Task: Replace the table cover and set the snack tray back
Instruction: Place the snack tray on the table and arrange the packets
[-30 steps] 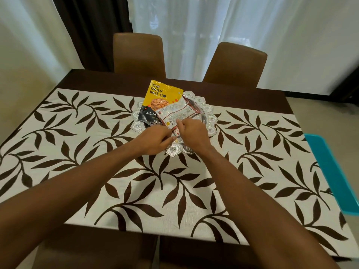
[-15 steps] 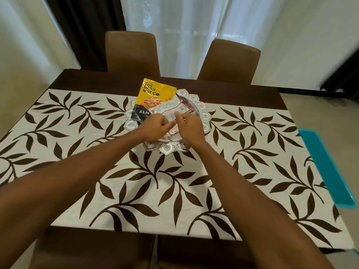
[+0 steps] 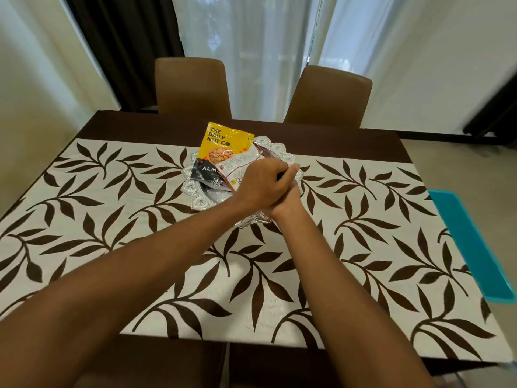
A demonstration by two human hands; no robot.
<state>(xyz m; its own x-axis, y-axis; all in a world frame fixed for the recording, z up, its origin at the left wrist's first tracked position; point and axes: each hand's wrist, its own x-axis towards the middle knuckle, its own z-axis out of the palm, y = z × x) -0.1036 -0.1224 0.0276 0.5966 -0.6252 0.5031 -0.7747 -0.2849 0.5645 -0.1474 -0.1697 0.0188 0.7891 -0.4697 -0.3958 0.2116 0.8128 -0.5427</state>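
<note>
A cream table cover (image 3: 134, 225) printed with brown leaves lies flat over the dark wooden table (image 3: 341, 141). A silver scalloped snack tray (image 3: 195, 203) rests on it at the far middle. On the tray lie a yellow and black almond pouch (image 3: 223, 144) and a white snack packet (image 3: 240, 163). My left hand (image 3: 260, 189) reaches across the tray with its fingers curled, lying over my right hand (image 3: 286, 204), which is mostly hidden beneath it. Both hands sit over the tray's right half. What the fingers grip is hidden.
Two brown chairs (image 3: 193, 85) (image 3: 327, 96) stand at the table's far side before white curtains. A turquoise tray-like object (image 3: 470, 242) sits off the table's right edge. Another chair back shows below the near edge.
My hands, side by side and pinching at the white packet before, have shifted right, and the left now crosses over the right. The camera has moved closer to the table.
</note>
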